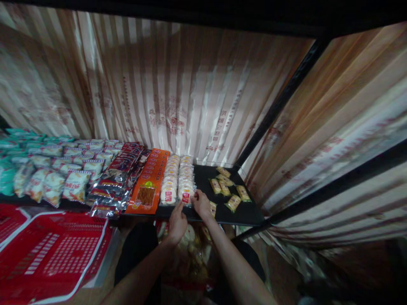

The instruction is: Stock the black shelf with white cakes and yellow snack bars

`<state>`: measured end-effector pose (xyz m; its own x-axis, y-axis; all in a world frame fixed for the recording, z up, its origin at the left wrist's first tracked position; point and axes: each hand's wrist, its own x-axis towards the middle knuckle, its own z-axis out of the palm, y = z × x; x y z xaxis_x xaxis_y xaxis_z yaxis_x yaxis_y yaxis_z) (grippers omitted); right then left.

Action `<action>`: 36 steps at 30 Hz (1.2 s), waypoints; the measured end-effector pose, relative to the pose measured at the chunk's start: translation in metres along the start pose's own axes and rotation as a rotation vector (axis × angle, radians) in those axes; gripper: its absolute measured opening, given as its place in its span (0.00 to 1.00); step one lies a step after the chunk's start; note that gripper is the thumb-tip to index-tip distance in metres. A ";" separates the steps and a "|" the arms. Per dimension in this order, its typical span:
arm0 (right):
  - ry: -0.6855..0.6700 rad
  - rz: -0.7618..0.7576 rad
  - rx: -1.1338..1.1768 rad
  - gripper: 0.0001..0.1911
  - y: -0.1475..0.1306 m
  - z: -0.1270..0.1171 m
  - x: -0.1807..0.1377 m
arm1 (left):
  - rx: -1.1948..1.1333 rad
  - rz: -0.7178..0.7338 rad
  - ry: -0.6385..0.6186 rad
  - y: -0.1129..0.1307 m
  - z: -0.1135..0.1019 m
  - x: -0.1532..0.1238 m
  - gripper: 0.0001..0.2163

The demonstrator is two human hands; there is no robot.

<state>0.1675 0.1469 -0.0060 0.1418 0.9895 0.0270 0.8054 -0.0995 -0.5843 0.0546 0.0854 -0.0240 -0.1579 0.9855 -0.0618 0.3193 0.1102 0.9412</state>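
Two neat rows of white round snack packets stand on the black shelf, a left row and a right row. The front packet of the right row has a red label. My left hand reaches its lower edge with fingers stretched forward, touching or almost touching it. At the packet's right side, my right hand has its fingers bent and pinched against the wrapper. A small yellow packet lies partly hidden behind my right hand.
More yellow packets lie loosely at right. Leftward are orange snack packs, dark shiny packs, white bags and green bags. Red baskets stand below left. A blurred bag of packets sits between my legs. Black posts frame the shelf.
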 end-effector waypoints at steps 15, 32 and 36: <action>0.167 -0.030 0.023 0.23 -0.002 0.017 -0.008 | 0.172 0.032 -0.041 0.002 0.002 0.002 0.23; 0.092 0.259 0.031 0.19 0.082 0.025 -0.146 | 0.139 -0.190 -0.486 -0.045 0.049 -0.071 0.11; -0.007 0.342 -0.234 0.24 0.096 0.039 -0.149 | 0.086 -0.330 -0.534 -0.061 0.064 -0.084 0.09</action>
<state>0.2016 -0.0062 -0.0974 0.4211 0.8957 -0.1429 0.8216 -0.4434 -0.3583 0.1083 0.0045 -0.0978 0.2206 0.8237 -0.5224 0.4107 0.4074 0.8157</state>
